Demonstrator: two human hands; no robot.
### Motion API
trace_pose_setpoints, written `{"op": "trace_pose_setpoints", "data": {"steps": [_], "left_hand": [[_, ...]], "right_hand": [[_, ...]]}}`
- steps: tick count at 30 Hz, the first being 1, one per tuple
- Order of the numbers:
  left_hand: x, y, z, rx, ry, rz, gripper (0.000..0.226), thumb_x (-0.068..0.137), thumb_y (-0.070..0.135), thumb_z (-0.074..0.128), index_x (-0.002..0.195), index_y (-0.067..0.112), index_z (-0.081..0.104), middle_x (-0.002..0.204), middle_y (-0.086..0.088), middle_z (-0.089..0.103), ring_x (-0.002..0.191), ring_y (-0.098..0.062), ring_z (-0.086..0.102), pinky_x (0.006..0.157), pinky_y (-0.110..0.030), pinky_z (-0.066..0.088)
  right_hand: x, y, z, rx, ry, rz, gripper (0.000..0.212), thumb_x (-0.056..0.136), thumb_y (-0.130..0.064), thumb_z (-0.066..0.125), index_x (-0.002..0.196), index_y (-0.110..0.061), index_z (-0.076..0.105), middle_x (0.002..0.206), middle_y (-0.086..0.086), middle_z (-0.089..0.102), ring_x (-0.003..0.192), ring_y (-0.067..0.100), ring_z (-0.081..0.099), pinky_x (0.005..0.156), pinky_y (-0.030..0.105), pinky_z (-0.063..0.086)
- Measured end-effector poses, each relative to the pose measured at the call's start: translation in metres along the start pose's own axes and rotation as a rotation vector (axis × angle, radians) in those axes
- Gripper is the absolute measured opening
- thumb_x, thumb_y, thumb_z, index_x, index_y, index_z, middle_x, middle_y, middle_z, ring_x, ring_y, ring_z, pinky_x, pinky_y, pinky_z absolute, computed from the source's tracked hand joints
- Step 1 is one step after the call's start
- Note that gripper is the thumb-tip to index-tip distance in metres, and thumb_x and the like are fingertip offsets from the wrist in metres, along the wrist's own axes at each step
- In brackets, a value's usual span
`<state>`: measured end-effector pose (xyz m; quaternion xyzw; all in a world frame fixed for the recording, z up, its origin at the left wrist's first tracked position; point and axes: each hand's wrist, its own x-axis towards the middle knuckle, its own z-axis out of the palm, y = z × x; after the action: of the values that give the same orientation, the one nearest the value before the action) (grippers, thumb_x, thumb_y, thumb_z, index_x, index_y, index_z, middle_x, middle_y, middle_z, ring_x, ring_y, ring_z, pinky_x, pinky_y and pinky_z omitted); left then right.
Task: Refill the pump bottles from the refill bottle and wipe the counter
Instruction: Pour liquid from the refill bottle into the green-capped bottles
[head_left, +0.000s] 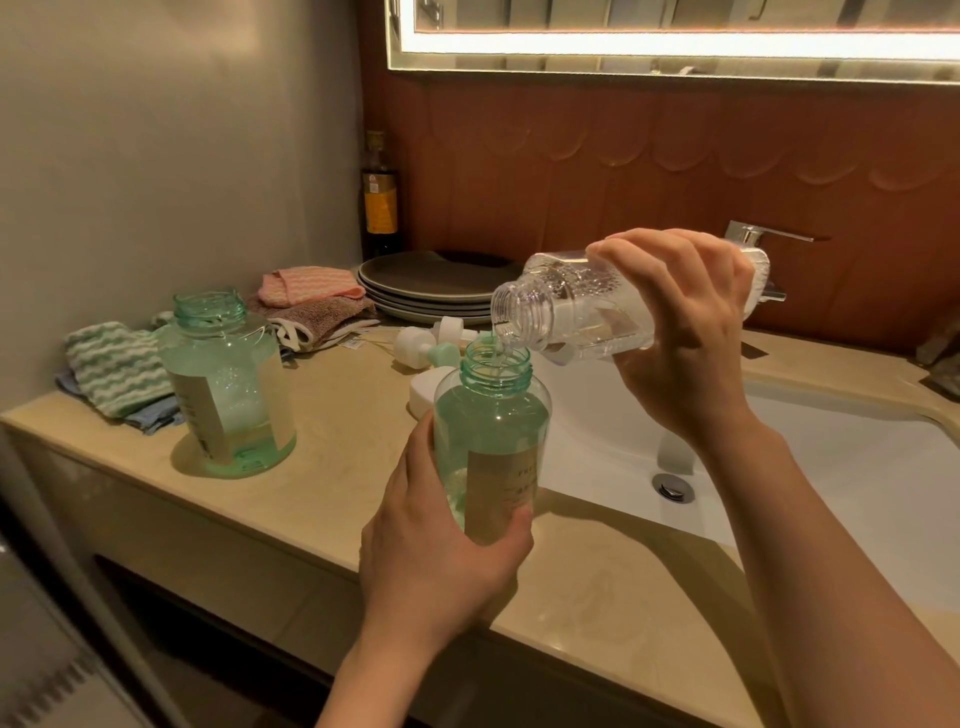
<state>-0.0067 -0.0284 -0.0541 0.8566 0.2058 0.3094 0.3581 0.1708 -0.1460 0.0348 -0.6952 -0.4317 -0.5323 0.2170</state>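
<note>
You're pouring over the counter (322, 499) front edge, by the sink (831, 467): your right hand (685, 332) is wrapping the tilted refill bottle (576, 306), its mouth just above the pump bottle (491, 431) your left hand (441, 545) is gripping low. A thin stream is running in. Two pump bottles are showing, both uncapped; the second bottle (228, 384), near the left edge, is looking nearly empty, so it's probably waiting. Two pump heads (431, 348) are lying behind. Several cloths (114, 369) are waiting at the back-left corner; wiping seems unstarted.
</note>
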Motion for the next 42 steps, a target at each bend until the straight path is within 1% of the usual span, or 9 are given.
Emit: {"op": "trace_pose_setpoints", "data": {"steps": [4, 12, 17, 20, 26, 29, 34, 37, 42], "left_hand": [[-0.0003, -0.0012, -0.0002, -0.009, 0.000, 0.002, 0.102, 0.056, 0.067, 0.059, 0.142, 0.032, 0.017, 0.138, 0.008, 0.043, 0.120, -0.016, 0.047, 0.095, -0.037, 0.042], [0.0011, -0.0030, 0.0017, -0.063, 0.038, -0.001, 0.101, 0.057, 0.054, 0.076, 0.139, 0.032, 0.023, 0.134, 0.010, 0.043, 0.120, -0.012, 0.043, 0.098, -0.040, 0.043], [0.0027, -0.0027, 0.0034, -0.079, 0.071, -0.015, 0.100, 0.049, 0.062, 0.076, 0.132, 0.034, 0.027, 0.120, 0.018, 0.041, 0.112, -0.005, 0.043, 0.093, -0.033, 0.045], [0.0036, -0.0047, 0.0039, -0.074, 0.082, -0.010, 0.102, 0.047, 0.063, 0.075, 0.132, 0.032, 0.029, 0.120, 0.017, 0.041, 0.112, -0.005, 0.042, 0.092, -0.031, 0.043], [0.0055, -0.0052, 0.0036, -0.016, 0.044, 0.010, 0.110, 0.050, 0.061, 0.078, 0.138, 0.029, 0.021, 0.130, 0.014, 0.035, 0.124, -0.007, 0.032, 0.108, -0.035, 0.033], [0.0060, -0.0046, 0.0034, -0.022, 0.032, 0.011, 0.110, 0.052, 0.062, 0.076, 0.140, 0.031, 0.018, 0.135, 0.013, 0.033, 0.128, -0.008, 0.029, 0.110, -0.038, 0.031], [0.0039, -0.0045, 0.0024, -0.066, 0.045, 0.022, 0.104, 0.052, 0.078, 0.054, 0.139, 0.028, 0.024, 0.134, 0.005, 0.045, 0.123, -0.016, 0.041, 0.103, -0.043, 0.040], [0.0032, -0.0036, 0.0025, -0.074, 0.047, 0.011, 0.100, 0.054, 0.077, 0.056, 0.137, 0.029, 0.026, 0.127, 0.004, 0.051, 0.116, -0.019, 0.048, 0.099, -0.043, 0.042], [0.0033, -0.0041, 0.0027, -0.056, 0.054, 0.015, 0.100, 0.053, 0.079, 0.049, 0.136, 0.030, 0.025, 0.126, 0.004, 0.052, 0.115, -0.021, 0.050, 0.097, -0.045, 0.044]], "right_hand": [[-0.0007, -0.0003, 0.0012, -0.002, -0.001, 0.004, 0.082, 0.062, 0.006, 0.077, 0.127, -0.028, 0.041, 0.124, 0.004, 0.056, 0.116, 0.023, 0.041, 0.094, 0.036, 0.025], [-0.0010, 0.0013, 0.0007, -0.004, -0.001, 0.004, 0.081, 0.062, 0.006, 0.076, 0.128, -0.028, 0.041, 0.125, 0.003, 0.053, 0.116, 0.024, 0.041, 0.094, 0.035, 0.024], [-0.0006, 0.0008, 0.0002, 0.001, 0.000, 0.000, 0.076, 0.067, 0.003, 0.075, 0.127, -0.028, 0.041, 0.124, 0.004, 0.055, 0.116, 0.024, 0.041, 0.094, 0.034, 0.022], [-0.0002, 0.0005, -0.0001, -0.003, 0.010, -0.003, 0.074, 0.068, 0.003, 0.074, 0.127, -0.028, 0.042, 0.124, 0.005, 0.056, 0.115, 0.024, 0.041, 0.094, 0.034, 0.023], [-0.0001, 0.0009, 0.0002, -0.016, 0.014, -0.003, 0.078, 0.064, 0.006, 0.074, 0.126, -0.028, 0.042, 0.124, 0.002, 0.055, 0.115, 0.024, 0.042, 0.094, 0.034, 0.023], [-0.0001, 0.0008, 0.0001, -0.021, 0.010, 0.001, 0.078, 0.064, 0.006, 0.074, 0.126, -0.028, 0.042, 0.124, 0.003, 0.055, 0.115, 0.024, 0.041, 0.094, 0.033, 0.023], [0.0003, 0.0007, -0.0008, -0.021, 0.005, 0.000, 0.077, 0.065, 0.006, 0.074, 0.127, -0.028, 0.042, 0.124, 0.003, 0.055, 0.115, 0.024, 0.042, 0.094, 0.033, 0.022], [0.0004, -0.0008, -0.0009, -0.016, 0.007, -0.002, 0.076, 0.066, 0.006, 0.073, 0.126, -0.028, 0.043, 0.123, 0.004, 0.056, 0.115, 0.024, 0.042, 0.093, 0.031, 0.021], [0.0008, 0.0002, -0.0012, -0.014, 0.005, 0.002, 0.073, 0.067, 0.004, 0.073, 0.126, -0.028, 0.043, 0.123, 0.005, 0.057, 0.115, 0.024, 0.042, 0.093, 0.033, 0.023]]}}
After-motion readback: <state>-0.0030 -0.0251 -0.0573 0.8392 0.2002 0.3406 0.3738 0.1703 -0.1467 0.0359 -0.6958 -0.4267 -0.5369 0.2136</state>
